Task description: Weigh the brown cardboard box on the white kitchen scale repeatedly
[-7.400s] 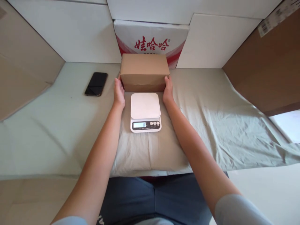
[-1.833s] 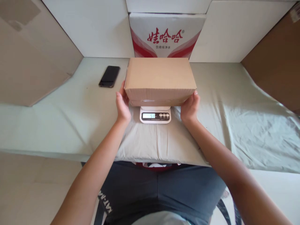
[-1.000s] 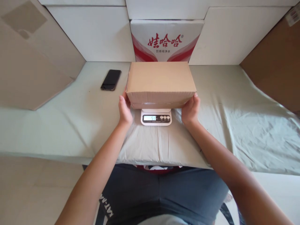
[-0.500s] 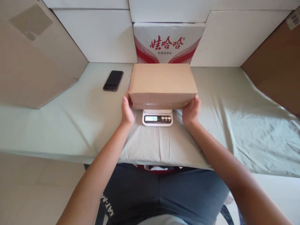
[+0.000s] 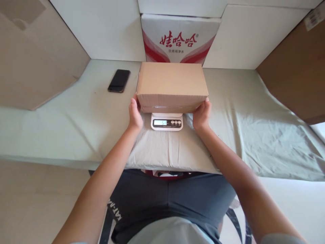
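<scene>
A brown cardboard box (image 5: 172, 79) sits over a small white digital scale (image 5: 167, 128), covering most of it. Only the scale's front shows, and its lit display appears to read 51. My left hand (image 5: 135, 113) grips the box at its lower left side, thumb up along the corner. At the opposite lower corner, my right hand (image 5: 202, 113) holds the box the same way. The fingers of both hands are partly hidden beside and under the box. Whether the box rests fully on the scale I cannot tell.
A black phone (image 5: 119, 80) lies left of the box on the pale green cloth (image 5: 83, 128). Behind stands a white carton with red lettering (image 5: 180, 40) among white panels (image 5: 228, 40). Large cardboard boxes flank both sides, left (image 5: 43, 57) and right (image 5: 294, 71).
The whole view has shifted a little, so everything sits slightly higher and to the left. Both hands stay on the box, and the display looks the same.
</scene>
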A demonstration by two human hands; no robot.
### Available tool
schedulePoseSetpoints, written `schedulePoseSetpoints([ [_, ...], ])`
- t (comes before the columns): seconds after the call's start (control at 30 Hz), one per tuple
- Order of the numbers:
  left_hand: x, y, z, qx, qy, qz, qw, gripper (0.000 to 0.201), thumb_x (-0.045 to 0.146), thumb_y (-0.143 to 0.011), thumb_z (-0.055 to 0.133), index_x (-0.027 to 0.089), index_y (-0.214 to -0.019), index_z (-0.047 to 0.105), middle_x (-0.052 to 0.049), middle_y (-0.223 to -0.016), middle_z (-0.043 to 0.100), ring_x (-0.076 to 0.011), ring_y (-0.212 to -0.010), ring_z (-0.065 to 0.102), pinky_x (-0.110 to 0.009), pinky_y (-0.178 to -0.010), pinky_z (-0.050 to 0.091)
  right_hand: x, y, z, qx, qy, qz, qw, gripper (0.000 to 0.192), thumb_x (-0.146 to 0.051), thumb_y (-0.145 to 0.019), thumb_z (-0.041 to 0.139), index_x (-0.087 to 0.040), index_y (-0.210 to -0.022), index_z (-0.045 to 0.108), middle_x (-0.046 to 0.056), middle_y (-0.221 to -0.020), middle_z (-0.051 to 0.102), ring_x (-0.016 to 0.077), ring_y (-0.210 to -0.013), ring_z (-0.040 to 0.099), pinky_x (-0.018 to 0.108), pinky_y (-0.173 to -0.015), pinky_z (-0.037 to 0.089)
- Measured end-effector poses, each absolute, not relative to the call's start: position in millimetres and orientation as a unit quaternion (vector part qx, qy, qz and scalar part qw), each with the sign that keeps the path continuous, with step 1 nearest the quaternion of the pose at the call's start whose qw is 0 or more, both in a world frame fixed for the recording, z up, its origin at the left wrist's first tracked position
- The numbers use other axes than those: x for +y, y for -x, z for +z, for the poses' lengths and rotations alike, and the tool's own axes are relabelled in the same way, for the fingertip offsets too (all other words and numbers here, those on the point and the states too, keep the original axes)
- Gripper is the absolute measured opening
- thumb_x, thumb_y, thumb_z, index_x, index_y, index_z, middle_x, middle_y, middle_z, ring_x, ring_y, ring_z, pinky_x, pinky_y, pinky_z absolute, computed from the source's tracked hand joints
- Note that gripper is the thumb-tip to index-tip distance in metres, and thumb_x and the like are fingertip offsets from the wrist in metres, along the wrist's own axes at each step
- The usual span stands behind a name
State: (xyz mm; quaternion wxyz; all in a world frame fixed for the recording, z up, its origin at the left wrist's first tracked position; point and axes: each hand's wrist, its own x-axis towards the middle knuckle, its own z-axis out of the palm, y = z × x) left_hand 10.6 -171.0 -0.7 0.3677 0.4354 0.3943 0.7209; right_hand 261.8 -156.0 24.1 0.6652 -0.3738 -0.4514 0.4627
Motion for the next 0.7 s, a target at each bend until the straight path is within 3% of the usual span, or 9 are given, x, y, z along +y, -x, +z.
schedulePoseSetpoints([
  [0.37, -167.4, -6.3, -5.1, 0.392, -0.459, 0.717, 0.349, 0.074, 0.086, -0.095, 0.044, 0.027, -0.125, 0.077, -0.009, -0.134, 0.078, -0.0291, -0.143, 0.065, -0.041, -0.122, 0.05, -150.9, -263.5, 20.1, -0.465, 0.347, 0.459, 0.672, 0.066, -0.085, -0.086, 0.051, -0.036, -0.125, 0.073, 0.0, -0.139, 0.076, 0.0317, -0.157, 0.052, 0.054, -0.135, 0.041],
  [0.7, -169.0, -7.0, 1.5, 0.382, -0.475, 0.71, 0.352, 0.078, 0.087, -0.095, 0.04, 0.026, -0.126, 0.077, -0.009, -0.138, 0.077, -0.0294, -0.152, 0.057, -0.04, -0.124, 0.048, -151.0, -264.6, 26.6, -0.458, 0.348, 0.47, 0.67, 0.073, -0.087, -0.082, 0.053, -0.034, -0.129, 0.071, 0.001, -0.15, 0.07, 0.0338, -0.163, 0.043, 0.056, -0.139, 0.034],
])
